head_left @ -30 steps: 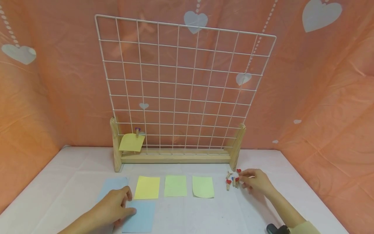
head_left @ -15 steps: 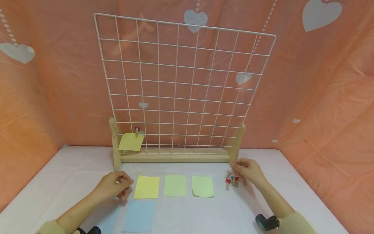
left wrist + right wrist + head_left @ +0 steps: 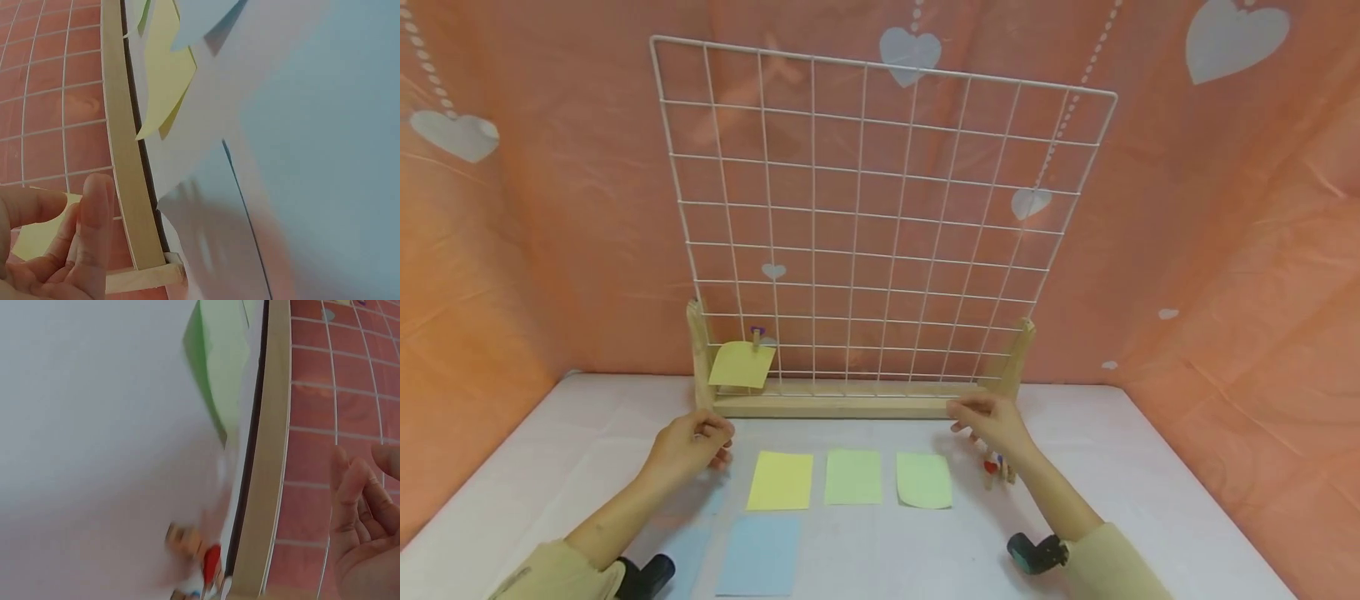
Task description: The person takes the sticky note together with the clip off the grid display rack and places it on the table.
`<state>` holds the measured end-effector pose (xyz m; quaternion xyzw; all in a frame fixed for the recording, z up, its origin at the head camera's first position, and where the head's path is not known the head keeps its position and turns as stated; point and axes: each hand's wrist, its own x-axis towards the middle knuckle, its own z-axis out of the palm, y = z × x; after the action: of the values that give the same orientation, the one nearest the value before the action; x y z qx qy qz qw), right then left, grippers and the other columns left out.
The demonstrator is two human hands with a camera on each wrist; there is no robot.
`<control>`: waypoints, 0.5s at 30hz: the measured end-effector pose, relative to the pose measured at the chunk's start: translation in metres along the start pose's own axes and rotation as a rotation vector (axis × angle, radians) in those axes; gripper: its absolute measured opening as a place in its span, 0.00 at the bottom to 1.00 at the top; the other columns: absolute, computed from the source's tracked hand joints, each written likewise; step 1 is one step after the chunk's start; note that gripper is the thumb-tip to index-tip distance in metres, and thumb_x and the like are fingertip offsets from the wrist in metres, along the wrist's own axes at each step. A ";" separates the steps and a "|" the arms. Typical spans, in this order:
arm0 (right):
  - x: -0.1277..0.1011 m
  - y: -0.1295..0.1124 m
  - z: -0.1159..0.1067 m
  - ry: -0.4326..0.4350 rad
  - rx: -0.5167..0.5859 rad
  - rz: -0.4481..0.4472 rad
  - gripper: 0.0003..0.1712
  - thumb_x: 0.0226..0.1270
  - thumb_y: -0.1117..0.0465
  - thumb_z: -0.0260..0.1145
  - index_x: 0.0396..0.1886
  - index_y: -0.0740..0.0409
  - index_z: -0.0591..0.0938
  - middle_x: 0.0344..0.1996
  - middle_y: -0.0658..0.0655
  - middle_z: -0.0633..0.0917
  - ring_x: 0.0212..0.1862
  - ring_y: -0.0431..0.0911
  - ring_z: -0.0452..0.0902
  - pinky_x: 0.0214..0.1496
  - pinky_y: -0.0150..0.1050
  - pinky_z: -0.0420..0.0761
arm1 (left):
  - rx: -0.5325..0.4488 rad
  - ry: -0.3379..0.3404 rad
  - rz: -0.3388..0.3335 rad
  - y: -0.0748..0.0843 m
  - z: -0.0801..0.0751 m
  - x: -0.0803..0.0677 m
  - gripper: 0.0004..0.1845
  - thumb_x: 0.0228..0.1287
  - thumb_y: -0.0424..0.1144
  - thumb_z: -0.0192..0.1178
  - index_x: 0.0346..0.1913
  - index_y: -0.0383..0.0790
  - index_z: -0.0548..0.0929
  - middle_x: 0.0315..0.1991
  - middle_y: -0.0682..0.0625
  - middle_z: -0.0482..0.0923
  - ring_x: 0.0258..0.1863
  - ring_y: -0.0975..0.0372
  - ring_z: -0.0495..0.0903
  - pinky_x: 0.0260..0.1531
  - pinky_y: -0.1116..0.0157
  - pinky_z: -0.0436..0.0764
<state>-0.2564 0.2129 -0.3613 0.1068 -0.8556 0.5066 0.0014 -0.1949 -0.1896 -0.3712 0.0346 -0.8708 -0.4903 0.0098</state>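
My left hand [image 3: 685, 446] hovers near the stand's left foot with loosely bent fingers, holding nothing; in the left wrist view a yellow note [image 3: 39, 234] shows behind the fingers. That note [image 3: 741, 364] hangs low on the white wire grid [image 3: 869, 172] from a clothespin [image 3: 756, 337] with a purple heart. At the stand's right end, my right hand [image 3: 996, 423] has thumb and fingers close together, pinching a small clothespin that the fingers hide. Below its wrist lie several clothespins [image 3: 990, 468] with red and blue hearts, partly covered by the forearm.
A yellow note [image 3: 780, 481] and two green notes [image 3: 853, 477] lie in a row on the white table. Blue notes [image 3: 760, 554] lie at the front left, one partly beneath the left forearm. The grid stands in a wooden base [image 3: 842, 407].
My right hand has risen from the clothespins and moved left toward the grid's base; one red-heart clothespin has left the pile. My left hand has lifted off the blue notes and moved forward.
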 end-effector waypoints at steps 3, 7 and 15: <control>0.005 -0.003 0.008 -0.009 0.005 -0.040 0.17 0.67 0.60 0.64 0.47 0.70 0.82 0.41 0.66 0.85 0.33 0.48 0.85 0.28 0.34 0.80 | -0.004 0.025 0.001 0.001 -0.002 0.002 0.11 0.68 0.33 0.52 0.44 0.25 0.76 0.34 0.39 0.81 0.23 0.62 0.83 0.25 0.65 0.83; 0.011 -0.010 0.019 -0.035 -0.004 -0.067 0.16 0.67 0.61 0.64 0.45 0.70 0.82 0.37 0.67 0.87 0.33 0.50 0.85 0.27 0.37 0.82 | -0.007 0.072 0.017 0.001 -0.003 0.005 0.11 0.67 0.34 0.55 0.45 0.26 0.76 0.33 0.40 0.80 0.23 0.62 0.83 0.24 0.66 0.83; 0.020 -0.028 0.044 -0.086 0.023 -0.066 0.17 0.68 0.58 0.62 0.46 0.69 0.82 0.40 0.66 0.86 0.38 0.52 0.86 0.30 0.38 0.83 | 0.019 0.270 0.123 0.002 -0.004 0.009 0.12 0.67 0.36 0.56 0.46 0.29 0.77 0.37 0.37 0.80 0.25 0.68 0.82 0.24 0.71 0.82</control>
<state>-0.2663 0.1581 -0.3563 0.1567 -0.8449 0.5111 -0.0198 -0.2035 -0.1925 -0.3681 0.0468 -0.8666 -0.4714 0.1568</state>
